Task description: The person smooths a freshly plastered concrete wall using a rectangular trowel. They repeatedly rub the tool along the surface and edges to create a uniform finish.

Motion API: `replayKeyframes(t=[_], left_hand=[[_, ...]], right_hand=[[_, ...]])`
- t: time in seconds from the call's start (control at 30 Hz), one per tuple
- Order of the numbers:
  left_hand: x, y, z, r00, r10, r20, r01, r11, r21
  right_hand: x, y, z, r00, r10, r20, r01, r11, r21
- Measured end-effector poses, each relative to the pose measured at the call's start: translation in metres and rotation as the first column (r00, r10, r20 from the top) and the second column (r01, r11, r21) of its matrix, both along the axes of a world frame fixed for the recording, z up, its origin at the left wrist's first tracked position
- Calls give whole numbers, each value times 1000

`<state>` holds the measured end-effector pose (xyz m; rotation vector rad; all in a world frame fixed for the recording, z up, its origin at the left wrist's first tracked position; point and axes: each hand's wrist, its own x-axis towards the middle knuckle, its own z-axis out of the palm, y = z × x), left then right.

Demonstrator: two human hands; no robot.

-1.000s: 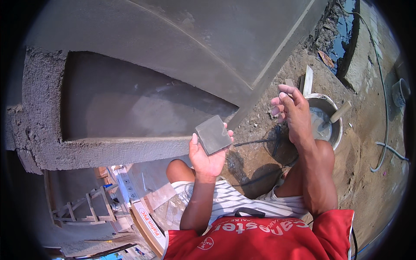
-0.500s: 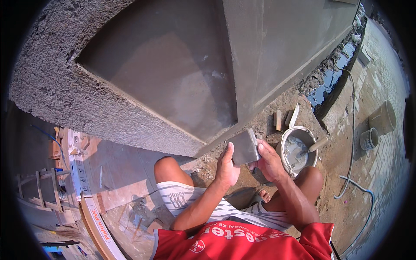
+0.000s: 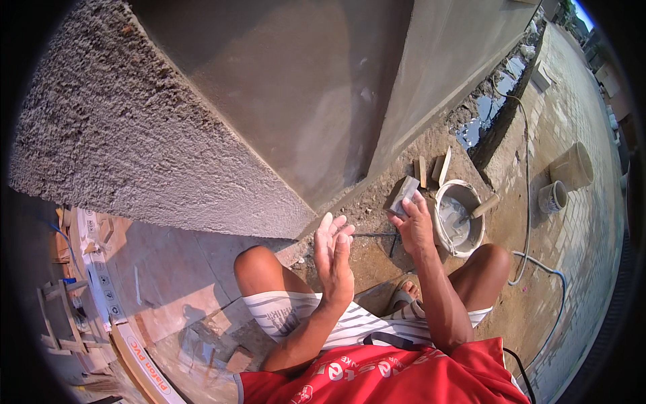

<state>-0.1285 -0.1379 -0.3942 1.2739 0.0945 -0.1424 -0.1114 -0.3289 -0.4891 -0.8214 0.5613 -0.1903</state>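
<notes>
The right hand gripped a grey block by its near end, fingertips and thumb only, while the left hand stood open and empty at the block's seven-to-eight o'clock, fingers loosely curved. The hold looked light, so a dusty fingertip could have let the block slip onto the gritty ground, where it might have picked up sand or chipped a corner; a careless swing toward four o'clock could have caught the bucket or knocked the wooden handle leaning out of it. The block was flat-faced and square-edged (whether stone, foam or something else, I could not tell). Pale, wet-looking paste lay in the round bucket. At ten o'clock the wall face was coarse and pebbly, unlike the smooth recessed panel at eleven; toward one o'clock, just beyond the block, lay straight-edged wooden offcuts.
</notes>
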Motion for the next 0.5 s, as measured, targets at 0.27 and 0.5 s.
replayKeyframes(t=[0.27,0.5], left_hand=[[49,94,93,298,11,954,-846,465,259],[99,105,90,129,-356,926,-939,256,229]], right_hand=[[64,52,-101,967,-219,-129,220,976,-8],[107,67,-102,915,-363,-175,370,929,10]])
